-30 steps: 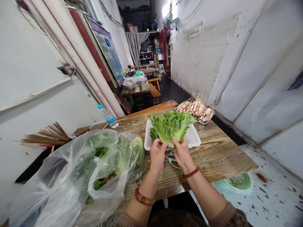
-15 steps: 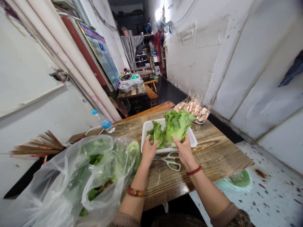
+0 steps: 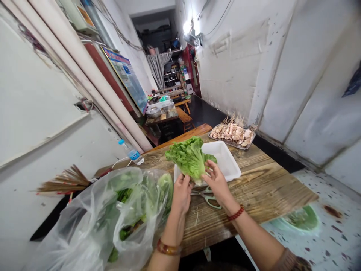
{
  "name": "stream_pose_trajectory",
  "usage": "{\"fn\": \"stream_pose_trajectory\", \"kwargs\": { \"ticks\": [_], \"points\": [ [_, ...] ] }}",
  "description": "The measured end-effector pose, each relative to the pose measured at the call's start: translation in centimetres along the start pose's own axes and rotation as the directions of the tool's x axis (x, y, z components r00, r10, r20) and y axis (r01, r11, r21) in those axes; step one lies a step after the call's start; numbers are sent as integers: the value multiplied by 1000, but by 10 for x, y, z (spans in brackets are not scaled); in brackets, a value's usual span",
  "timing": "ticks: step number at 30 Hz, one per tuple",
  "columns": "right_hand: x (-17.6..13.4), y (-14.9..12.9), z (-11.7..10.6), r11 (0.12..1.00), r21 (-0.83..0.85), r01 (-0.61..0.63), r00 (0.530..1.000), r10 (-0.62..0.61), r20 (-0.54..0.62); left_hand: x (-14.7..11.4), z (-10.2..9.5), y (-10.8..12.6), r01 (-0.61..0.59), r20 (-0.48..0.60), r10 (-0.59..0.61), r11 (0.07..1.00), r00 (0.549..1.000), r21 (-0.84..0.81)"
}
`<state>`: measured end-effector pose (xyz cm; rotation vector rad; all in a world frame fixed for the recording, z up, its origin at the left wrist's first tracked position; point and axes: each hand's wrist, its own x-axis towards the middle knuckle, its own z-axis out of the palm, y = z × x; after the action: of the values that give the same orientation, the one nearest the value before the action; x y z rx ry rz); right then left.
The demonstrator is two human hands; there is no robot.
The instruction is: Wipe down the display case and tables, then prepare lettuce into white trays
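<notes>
A bunch of green lettuce leaves [image 3: 187,156] is held up over the near left part of a white plastic tray [image 3: 232,171]. My left hand [image 3: 182,192] is closed on the pale stem end from the left. My right hand [image 3: 218,184] grips the same stem end from the right, thumb in front and fingers curled at its edge. Behind the stems, more lettuce [image 3: 210,158] shows in the tray, partly hidden. Scissors with pale green handles [image 3: 211,199] lie on the wooden table [image 3: 265,184] below my hands, their blades partly covered.
A clear plastic bag [image 3: 93,214] of leafy greens bulges at the left. Behind it are a water bottle [image 3: 131,152] and a bundle of thin sticks [image 3: 63,180]. Skewered meat [image 3: 232,133] sits on a tray at the far right corner. A green basin [image 3: 303,218] stands on the floor.
The lettuce in my right hand has moved left, over the leaves in the tray, and my left hand has closed on its stem end. The view has shifted slightly.
</notes>
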<state>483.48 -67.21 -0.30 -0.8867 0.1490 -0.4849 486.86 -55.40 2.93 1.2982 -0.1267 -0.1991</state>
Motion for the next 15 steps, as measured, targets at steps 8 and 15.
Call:
{"fn": "stream_pose_trajectory", "kwargs": {
  "ticks": [8, 15],
  "points": [
    [-9, -5, 2, 998, -46, -36, 994, 40, 100, -2, 3, -3, -25, -66, 35, 988, 997, 150],
    [-7, 0, 0, 970, 163, -178, 984, 171, 57, -2, 7, -1, -32, -135, 32, 999, 990, 1]
  ]
}}
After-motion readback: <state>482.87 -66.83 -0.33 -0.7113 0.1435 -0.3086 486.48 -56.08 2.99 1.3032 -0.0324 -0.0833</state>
